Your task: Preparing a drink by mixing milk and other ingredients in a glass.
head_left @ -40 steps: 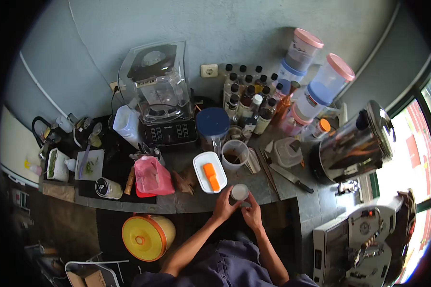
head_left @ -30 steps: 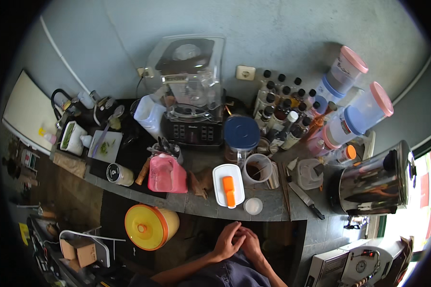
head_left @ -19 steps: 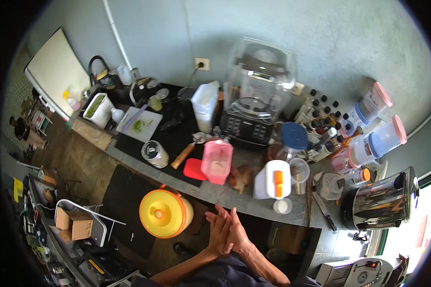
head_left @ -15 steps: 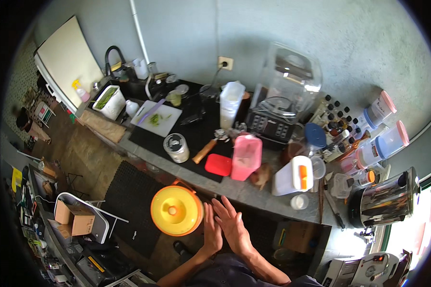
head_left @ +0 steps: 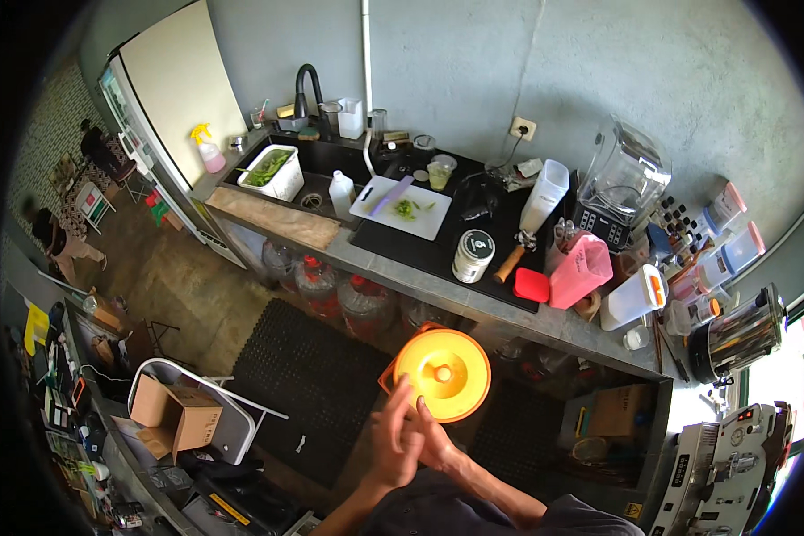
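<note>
My left hand (head_left: 393,442) and my right hand (head_left: 438,442) meet in front of my body, above the floor. Both look empty. The left fingers are spread and a little blurred; they cover part of the right hand, whose visible fingers reach forward. Just beyond them, a round yellow lid (head_left: 463,357) with a central knob tops an orange-rimmed bucket. On the counter, a white cutting board (head_left: 424,223) carries chopped green pieces (head_left: 405,210) and a purple-handled knife (head_left: 391,196). A lidded jar (head_left: 473,257) stands beside a red lid (head_left: 531,285) and a pink pitcher (head_left: 581,271).
The counter (head_left: 402,284) runs along the wall with a sink, a white tub of greens (head_left: 272,174) and a blender (head_left: 623,179). Large water bottles (head_left: 364,304) stand below. A cardboard box (head_left: 192,420) sits left. Two people are in the far left background.
My view has swung left, so the counter and the bucket sit further right in it. My hands have gone from lying flat side by side to overlapping, the left across the right.
</note>
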{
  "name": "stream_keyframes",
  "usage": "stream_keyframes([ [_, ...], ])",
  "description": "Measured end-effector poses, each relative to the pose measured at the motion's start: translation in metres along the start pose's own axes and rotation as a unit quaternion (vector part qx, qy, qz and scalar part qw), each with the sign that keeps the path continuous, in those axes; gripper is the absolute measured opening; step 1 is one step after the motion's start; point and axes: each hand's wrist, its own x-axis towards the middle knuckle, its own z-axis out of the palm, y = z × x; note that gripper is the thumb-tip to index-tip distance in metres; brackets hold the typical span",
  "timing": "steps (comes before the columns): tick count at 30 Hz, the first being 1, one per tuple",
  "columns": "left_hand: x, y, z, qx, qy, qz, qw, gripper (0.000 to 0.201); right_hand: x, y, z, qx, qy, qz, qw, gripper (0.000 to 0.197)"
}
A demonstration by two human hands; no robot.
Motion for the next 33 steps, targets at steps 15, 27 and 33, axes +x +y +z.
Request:
stream_keyframes([
  [15, 0.17, -0.126, -0.117, -0.567, 0.033, -0.333, 0.753, 0.097, 0.18, -0.054, 0.098, -0.675, 0.065, -0.352, 0.645, 0.077],
  [27, 0.393, -0.204, -0.268, 0.363, -0.1, 0.136, 0.916, 0.059, 0.468, -0.198, 0.139, -0.035, 0.083, -0.093, 0.992, 0.09],
  [33, 0.454, -0.298, -0.354, 0.216, 0.097, 0.033, 0.971, 0.015, 0.573, -0.299, 0.157, -0.244, 0.259, -0.283, 0.891, 0.044],
])
